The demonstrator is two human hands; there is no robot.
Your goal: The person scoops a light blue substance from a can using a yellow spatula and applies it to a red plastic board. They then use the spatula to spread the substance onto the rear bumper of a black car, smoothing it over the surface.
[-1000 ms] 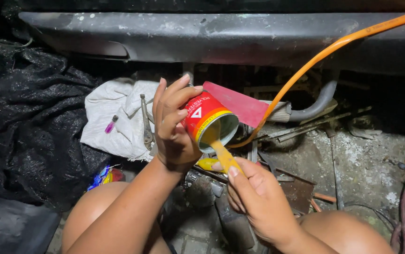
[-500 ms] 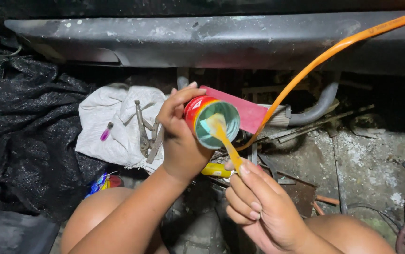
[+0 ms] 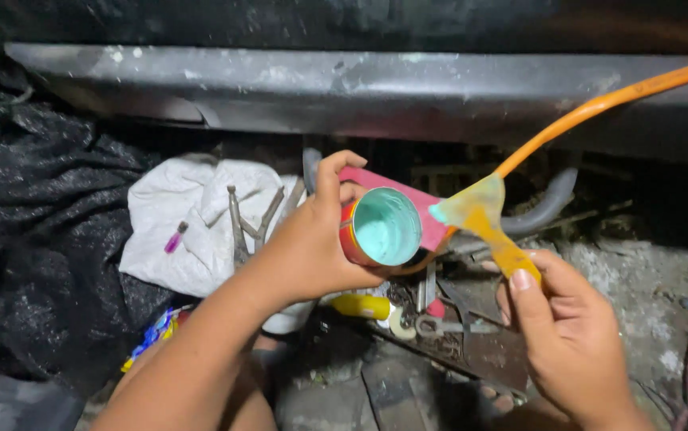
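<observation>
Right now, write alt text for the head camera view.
A left hand holds a small open tin of pale green paste, while the right hand holds a yellow spreader smeared with it. A white cloth with tools lies behind, under an orange hose.

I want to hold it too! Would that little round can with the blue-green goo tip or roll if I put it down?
The can is round and short, so on its side it would probably roll. It is open, held tilted in the left hand, and the paste stays put, so it seems thick. The smeared yellow spreader suggests it is sticky.
</observation>
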